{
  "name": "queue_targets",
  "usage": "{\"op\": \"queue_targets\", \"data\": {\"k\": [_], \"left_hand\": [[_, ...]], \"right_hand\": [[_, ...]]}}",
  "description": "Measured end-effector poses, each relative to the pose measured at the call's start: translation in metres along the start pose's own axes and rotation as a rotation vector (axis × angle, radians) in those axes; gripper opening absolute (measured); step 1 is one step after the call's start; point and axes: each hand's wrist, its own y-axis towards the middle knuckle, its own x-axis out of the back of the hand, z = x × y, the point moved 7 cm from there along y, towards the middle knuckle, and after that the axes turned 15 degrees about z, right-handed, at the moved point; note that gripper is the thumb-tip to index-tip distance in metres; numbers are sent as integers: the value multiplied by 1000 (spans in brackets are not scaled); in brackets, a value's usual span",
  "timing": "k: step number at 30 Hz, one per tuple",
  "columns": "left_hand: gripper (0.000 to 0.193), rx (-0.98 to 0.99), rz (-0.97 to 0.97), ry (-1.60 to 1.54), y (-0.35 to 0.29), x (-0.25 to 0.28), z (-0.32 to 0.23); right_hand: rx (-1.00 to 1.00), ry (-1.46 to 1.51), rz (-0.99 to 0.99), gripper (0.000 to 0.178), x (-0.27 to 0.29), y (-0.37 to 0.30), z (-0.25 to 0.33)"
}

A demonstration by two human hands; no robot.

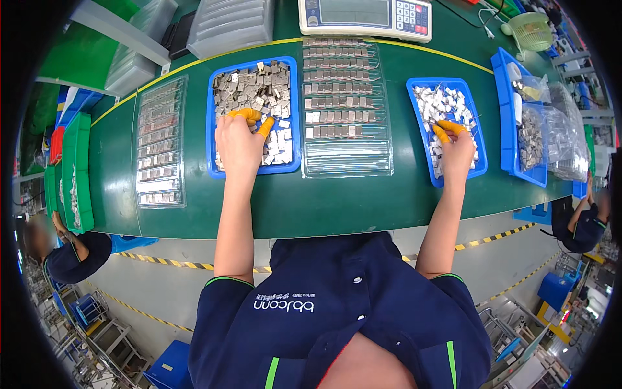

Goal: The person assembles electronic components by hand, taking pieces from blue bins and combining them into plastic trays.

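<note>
Both arms reach straight out from the lower edge, well apart, over the green counter (272, 201). The left hand (240, 144) lies palm down in the left blue tray (211, 129), its orange-capped fingertips (249, 115) curled together into the heap of grey metal plates (256, 87); whether a plate is pinched between them, I cannot tell. Over to the right hand (457, 152): it sits in the middle blue tray (414, 104), orange-capped fingertips (447, 128) bent down onto the pile of small white pieces (440, 100), and its grasp is just as hard to read.

Count them: three blue trays in all, the third blue tray (504, 110) at far right holding clear bags of parts. Two clear blister trays: one clear blister tray (343, 104) between the hands, its upper rows filled and lower rows bare, a second blister tray (161, 142) left of the left hand. One weighing scale (366, 16) at the top, cut off by the frame. The loose pieces are too many and too small to count.
</note>
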Motion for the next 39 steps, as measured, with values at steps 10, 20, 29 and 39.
{"op": "queue_targets", "data": {"k": [10, 20, 29, 39], "left_hand": [[21, 76, -35, -595, -4, 8, 2], [18, -301, 71, -1223, -24, -1, -31], [17, -219, 640, -1534, -53, -38, -88], [19, -217, 389, -1531, -44, -39, -80]], "right_hand": [[-20, 29, -13, 15, 19, -21, 31], [166, 982, 171, 29, 3, -39, 66], [210, 1214, 519, 24, -33, -60, 115], [216, 1150, 508, 21, -51, -69, 130]]}}
